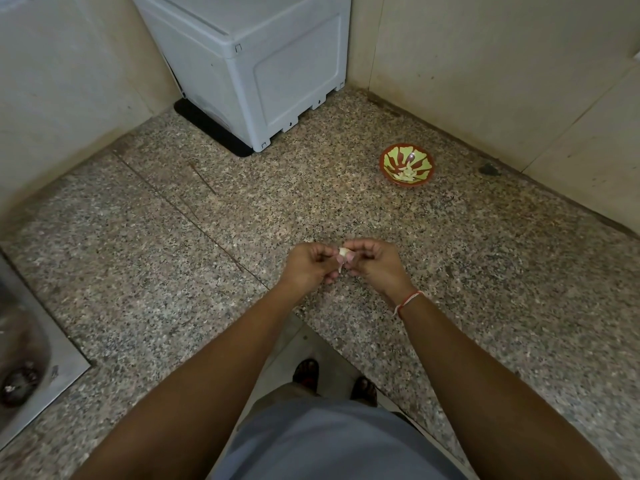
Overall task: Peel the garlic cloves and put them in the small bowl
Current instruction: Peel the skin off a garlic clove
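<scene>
**Both hands working one garlic clove over the granite counter**

A speckled granite counter is running into a corner where two pale tiled walls are meeting. A steel sink is sitting sunk into the counter at the left edge, its drain showing dark. At the back, one grey-white plastic box is standing on a black mat against the wall. Below the counter's front edge, two feet in sandals are showing on the floor, and a grey shirt is filling the bottom of the view.

One small bowl, red-rimmed with a green and red pattern, is sitting on the counter toward the right wall, well apart from the hands. Several pale peeled cloves are lying inside it; their exact number cannot be told.

One garlic clove is being held above the counter, between the two hands. The left hand is pinching it from the left, fingers curled in, thumb and fingertip meeting on the clove. The right hand is pinching it from the right, its fingers likewise curled tightly around. A thin strip of skin is hanging down from the clove between the hands. One red and white thread band is circling the right wrist.
</scene>
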